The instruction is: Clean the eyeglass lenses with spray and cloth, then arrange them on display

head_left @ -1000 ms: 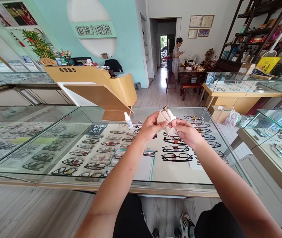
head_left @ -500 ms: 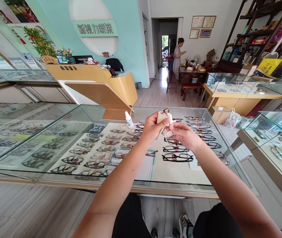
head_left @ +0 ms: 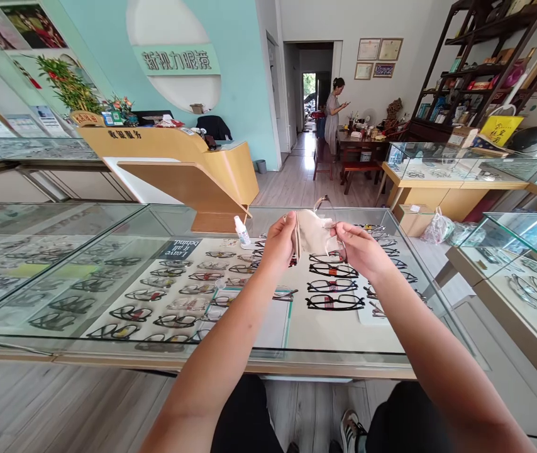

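Over the glass display counter [head_left: 268, 366], my left hand [head_left: 280, 244] is closed on a beige cleaning cloth [head_left: 310, 234], its thumb pressing from above. To its right, my right hand [head_left: 359, 249] pinches a thin-framed pair of eyeglasses [head_left: 324, 199]. One temple of the glasses sticks up behind the cloth, and most of the frame is hidden by the cloth and my fingers. The cloth spreads between both hands. A small white spray bottle [head_left: 241, 231] stands on the counter left of my left hand.
Rows of eyeglasses [head_left: 335, 302] lie beneath the counter's glass, beside a teal-edged white sheet [head_left: 268, 324]. A wooden reception desk [head_left: 231, 170] stands beyond. Another person [head_left: 332, 116] stands near a dark table at the back. More glass cases [head_left: 523, 277] are on the right.
My hands have moved apart, with the right hand shifting right. The cloth, bunched around the glasses before, is now more spread out, and a temple shows higher above it.
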Tool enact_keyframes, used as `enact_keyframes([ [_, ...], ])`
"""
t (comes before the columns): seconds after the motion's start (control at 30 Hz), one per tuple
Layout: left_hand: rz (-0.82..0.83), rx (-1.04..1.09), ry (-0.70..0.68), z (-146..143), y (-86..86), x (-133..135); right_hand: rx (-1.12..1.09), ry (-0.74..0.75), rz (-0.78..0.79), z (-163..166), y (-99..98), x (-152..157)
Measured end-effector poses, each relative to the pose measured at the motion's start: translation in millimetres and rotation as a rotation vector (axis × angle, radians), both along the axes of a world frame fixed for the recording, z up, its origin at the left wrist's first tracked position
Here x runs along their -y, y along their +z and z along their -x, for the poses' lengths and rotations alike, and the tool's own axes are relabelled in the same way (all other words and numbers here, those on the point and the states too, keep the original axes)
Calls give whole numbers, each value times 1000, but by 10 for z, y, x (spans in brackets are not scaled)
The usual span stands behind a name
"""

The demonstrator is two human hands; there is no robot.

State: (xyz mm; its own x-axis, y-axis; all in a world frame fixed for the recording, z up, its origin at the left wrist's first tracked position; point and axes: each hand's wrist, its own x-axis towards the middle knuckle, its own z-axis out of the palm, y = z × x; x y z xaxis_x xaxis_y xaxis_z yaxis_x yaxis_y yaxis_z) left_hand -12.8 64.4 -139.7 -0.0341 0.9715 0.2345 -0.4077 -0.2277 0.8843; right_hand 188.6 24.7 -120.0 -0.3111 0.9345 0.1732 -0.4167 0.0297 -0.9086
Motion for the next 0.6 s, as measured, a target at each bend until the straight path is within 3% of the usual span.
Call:
enact_keyframes([
  [0.1, -40, -78, 77, 29, -19, -14, -10, -81, -8, -88, 53, -13],
  [0.23, -147, -294, 138, 38, 72, 71, -14, -56, -121, -187, 156, -23],
  [0.33, -213, -473, 123, 49, 342, 173, 39, -55, -197, -237, 410, -5],
  [0.43, -301, -635, 182, 58, 735, 229, 220, -132, -324, -284, 836, 90],
  [0.53, -534, -683, 321, 31, 1095, 258, 412, -222, -487, -316, 1251, 278],
  [0.6, -735, -712, 393, -7, 1248, 309, 470, -274, -561, -316, 1418, 423],
])
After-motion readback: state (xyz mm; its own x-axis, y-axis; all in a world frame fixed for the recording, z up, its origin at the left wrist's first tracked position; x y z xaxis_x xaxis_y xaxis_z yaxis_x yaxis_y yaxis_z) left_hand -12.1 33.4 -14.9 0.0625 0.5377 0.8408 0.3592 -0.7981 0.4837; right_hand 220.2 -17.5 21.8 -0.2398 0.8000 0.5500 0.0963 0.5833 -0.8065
